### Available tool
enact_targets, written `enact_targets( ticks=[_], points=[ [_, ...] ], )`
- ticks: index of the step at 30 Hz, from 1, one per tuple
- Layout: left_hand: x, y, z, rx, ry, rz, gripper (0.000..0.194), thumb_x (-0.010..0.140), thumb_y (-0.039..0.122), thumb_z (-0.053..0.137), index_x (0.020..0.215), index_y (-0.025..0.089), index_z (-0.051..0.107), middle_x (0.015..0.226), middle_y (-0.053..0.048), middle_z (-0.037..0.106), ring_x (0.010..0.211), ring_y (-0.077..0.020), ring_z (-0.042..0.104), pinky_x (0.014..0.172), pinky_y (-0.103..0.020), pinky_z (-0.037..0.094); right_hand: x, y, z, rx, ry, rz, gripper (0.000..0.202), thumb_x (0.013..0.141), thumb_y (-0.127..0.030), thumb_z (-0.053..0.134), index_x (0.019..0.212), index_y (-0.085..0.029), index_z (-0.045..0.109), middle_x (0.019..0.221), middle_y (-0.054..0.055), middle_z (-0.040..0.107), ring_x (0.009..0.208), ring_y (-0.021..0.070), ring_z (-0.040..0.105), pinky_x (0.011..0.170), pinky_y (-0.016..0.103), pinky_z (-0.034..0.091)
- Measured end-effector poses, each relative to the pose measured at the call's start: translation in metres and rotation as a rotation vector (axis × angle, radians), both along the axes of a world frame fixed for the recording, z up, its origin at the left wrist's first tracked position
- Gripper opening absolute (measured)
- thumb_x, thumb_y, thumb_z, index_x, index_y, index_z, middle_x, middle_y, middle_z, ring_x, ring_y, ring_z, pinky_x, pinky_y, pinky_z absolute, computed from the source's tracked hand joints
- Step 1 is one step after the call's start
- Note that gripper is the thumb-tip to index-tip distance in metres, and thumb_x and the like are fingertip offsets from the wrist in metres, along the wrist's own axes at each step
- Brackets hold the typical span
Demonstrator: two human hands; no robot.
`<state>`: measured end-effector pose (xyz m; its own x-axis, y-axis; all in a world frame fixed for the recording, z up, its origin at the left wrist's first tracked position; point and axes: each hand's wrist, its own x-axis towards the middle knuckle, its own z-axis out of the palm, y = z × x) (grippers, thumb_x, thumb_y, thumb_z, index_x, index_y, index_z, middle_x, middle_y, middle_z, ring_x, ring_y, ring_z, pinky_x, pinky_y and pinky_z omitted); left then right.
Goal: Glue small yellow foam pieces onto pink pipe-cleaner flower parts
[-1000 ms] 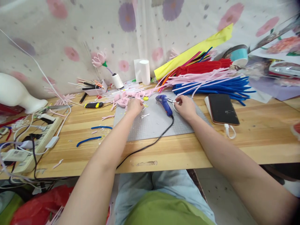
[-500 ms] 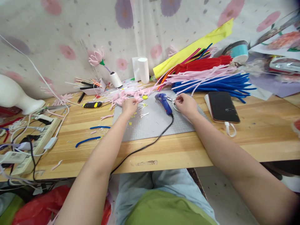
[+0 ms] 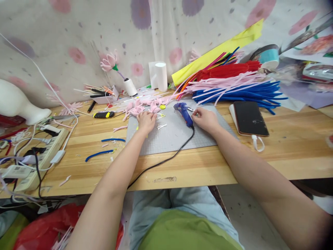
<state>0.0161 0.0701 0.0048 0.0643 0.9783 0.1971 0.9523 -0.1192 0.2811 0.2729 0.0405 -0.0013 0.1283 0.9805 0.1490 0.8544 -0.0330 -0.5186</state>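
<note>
Left hand (image 3: 146, 122) bends its fingers over the gridded grey mat (image 3: 171, 140), just beside fuzzy pink petal-shaped pieces (image 3: 139, 108); whether it pinches anything I cannot tell. Right hand (image 3: 205, 119) curls its fingertips at a slim silver metal tool (image 3: 190, 109); its grip is hidden. Between them lies a smooth blue plastic glue gun (image 3: 184, 114), handle slanting from far left to near right, cord end toward the person. Bare mat separates gun and left hand; pale wooden bench (image 3: 203, 168) borders the mat's front edge.
</note>
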Motion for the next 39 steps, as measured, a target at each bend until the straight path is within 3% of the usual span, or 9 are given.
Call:
enact_targets(
  ticks=[3, 10, 19, 26, 32, 35, 39],
  points=[
    [-0.002, 0.0, 0.002, 0.005, -0.024, 0.039, 0.039, 0.092, 0.037, 0.033, 0.097, 0.025, 0.07, 0.117, -0.005, 0.061, 0.119, -0.0254, 0.044, 0.101, -0.045, 0.026, 0.0, -0.001, 0.001, -0.012, 0.007, 0.0, 0.017, 0.074, -0.033, 0.053, 0.08, -0.021, 0.063, 0.067, 0.002, 0.06, 0.065, 0.0164, 0.053, 0.057, 0.026, 0.029],
    [0.005, -0.001, 0.0, -0.043, 0.001, -0.082, 0.042, 0.091, 0.042, 0.033, 0.087, 0.025, 0.072, 0.116, -0.005, 0.061, 0.118, -0.0253, 0.044, 0.102, -0.044, 0.025, 0.001, 0.0, 0.0, -0.009, 0.015, 0.009, 0.018, 0.074, -0.032, 0.054, 0.082, -0.021, 0.065, 0.068, 0.002, 0.061, 0.065, 0.0165, 0.053, 0.057, 0.027, 0.03],
    [-0.003, -0.011, 0.01, 0.076, -0.133, 0.078, 0.025, 0.087, 0.029, 0.043, 0.093, 0.024, 0.067, 0.11, -0.005, 0.065, 0.111, -0.0238, 0.051, 0.097, -0.04, 0.029, 0.009, 0.002, -0.004, 0.023, 0.01, 0.02, 0.023, 0.076, -0.034, 0.052, 0.083, -0.02, 0.069, 0.063, 0.003, 0.061, 0.061, 0.0165, 0.051, 0.056, 0.027, 0.029],
    [-0.036, -0.035, 0.01, 0.078, -0.197, 0.216, 0.03, 0.089, 0.026, 0.033, 0.077, 0.019, 0.059, 0.091, -0.007, 0.067, 0.096, -0.0202, 0.057, 0.087, -0.035, 0.034, 0.01, -0.012, 0.014, 0.02, 0.004, 0.256, 0.016, 0.073, -0.029, 0.05, 0.069, -0.019, 0.062, 0.058, 0.0, 0.056, 0.057, 0.0127, 0.047, 0.055, 0.025, 0.028],
    [-0.062, -0.049, -0.003, 0.111, -0.213, 0.321, 0.033, 0.091, 0.033, 0.029, 0.07, 0.02, 0.051, 0.082, -0.007, 0.065, 0.091, -0.0217, 0.058, 0.087, -0.037, 0.035, -0.023, -0.023, 0.022, -0.008, -0.029, 0.476, 0.016, 0.076, -0.029, 0.049, 0.067, -0.019, 0.059, 0.058, -0.001, 0.056, 0.055, 0.011, 0.047, 0.056, 0.024, 0.03],
    [-0.063, -0.054, -0.008, 0.187, -0.273, 0.4, 0.025, 0.09, 0.026, 0.028, 0.081, 0.021, 0.051, 0.095, -0.008, 0.065, 0.1, -0.0219, 0.057, 0.09, -0.038, 0.035, -0.05, -0.02, 0.019, 0.025, -0.053, 0.522, 0.018, 0.08, -0.032, 0.048, 0.079, -0.021, 0.062, 0.064, 0.0, 0.061, 0.059, 0.0127, 0.051, 0.058, 0.025, 0.031],
    [-0.062, -0.058, -0.011, 0.265, -0.37, 0.379, 0.024, 0.084, 0.013, 0.031, 0.102, 0.021, 0.044, 0.104, -0.007, 0.064, 0.103, -0.0182, 0.057, 0.094, -0.036, 0.034, -0.079, -0.006, 0.01, 0.062, -0.021, 0.55, 0.023, 0.078, -0.022, 0.049, 0.098, -0.022, 0.061, 0.084, 0.002, 0.067, 0.072, 0.0152, 0.057, 0.064, 0.025, 0.036]
  ],
)
